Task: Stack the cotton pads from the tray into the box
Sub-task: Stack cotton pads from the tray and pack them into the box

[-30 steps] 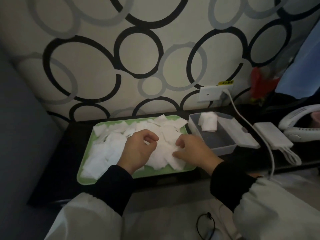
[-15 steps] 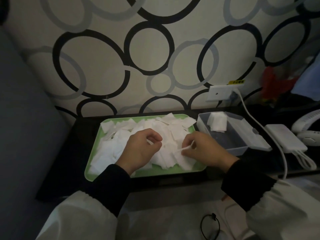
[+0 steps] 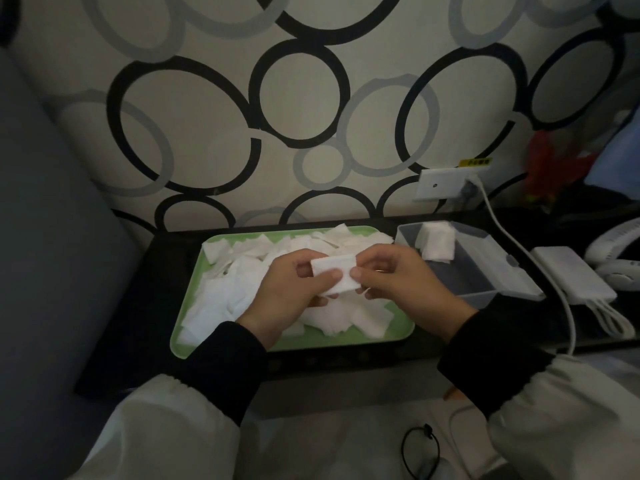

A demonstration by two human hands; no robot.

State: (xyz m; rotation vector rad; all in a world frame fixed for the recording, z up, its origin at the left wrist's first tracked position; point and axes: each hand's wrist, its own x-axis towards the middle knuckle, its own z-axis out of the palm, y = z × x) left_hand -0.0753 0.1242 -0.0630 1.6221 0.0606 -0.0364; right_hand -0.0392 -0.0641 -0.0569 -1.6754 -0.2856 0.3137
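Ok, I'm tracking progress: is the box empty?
No, a small stack of pads sits at the far end of the box.

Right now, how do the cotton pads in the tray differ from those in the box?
The tray pads are many, scattered and overlapping across the green tray; the box pads are fewer, gathered in one pile at the far end of the clear box. Both are white and square.
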